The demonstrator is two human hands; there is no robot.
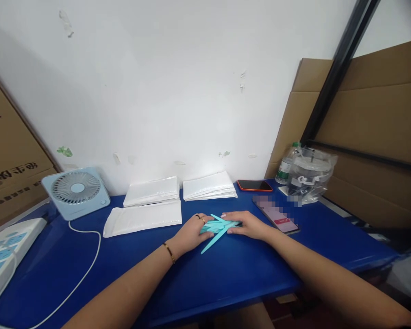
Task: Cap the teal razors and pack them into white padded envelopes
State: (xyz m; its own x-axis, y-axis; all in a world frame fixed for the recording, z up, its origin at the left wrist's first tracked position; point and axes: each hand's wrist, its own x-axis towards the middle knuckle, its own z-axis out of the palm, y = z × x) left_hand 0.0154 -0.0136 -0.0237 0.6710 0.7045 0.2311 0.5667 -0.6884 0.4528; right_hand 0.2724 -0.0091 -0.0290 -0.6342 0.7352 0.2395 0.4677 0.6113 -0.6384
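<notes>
A loose bunch of flat turquoise sticks (215,241) with tapered ends lies on the blue table between my two hands; their exact kind I cannot make out. My left hand (193,232), with rings and a dark bracelet, curls round the bunch's left side. From the right, my right hand (248,225) closes its fingers and thumb round the other side. One stick juts toward me and another points up to the left. Parts of the bunch are hidden under my fingers.
White flat packets (150,217) lie in stacks behind my hands. A phone (276,214) and a red-edged phone (255,185) lie right. A light-blue fan (77,189), its cable and a power strip (30,233) are left. A bottle (285,168) and a bagged container (310,173) stand back right.
</notes>
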